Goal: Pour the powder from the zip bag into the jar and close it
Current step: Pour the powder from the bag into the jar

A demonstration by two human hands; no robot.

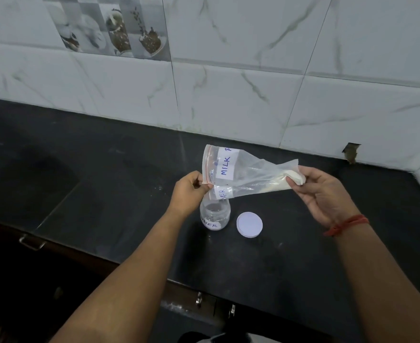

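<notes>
– What are the fingers doing?
– The left hand (190,188) pinches the zip bag (241,173) at its mouth corner, directly above the jar (214,216). The right hand (324,194) pinches the far end, where white powder (295,178) bunches, up and right of the jar.
– And the jar?
– Open, upright on the black counter (105,181), its white lid (249,224) flat just right of it, apart. A red thread (346,225) circles the right wrist.

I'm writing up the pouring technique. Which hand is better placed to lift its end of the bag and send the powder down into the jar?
The right hand: it pinches the zip bag corner where the powder sits, while the left hand holds the mouth over the open jar.
</notes>
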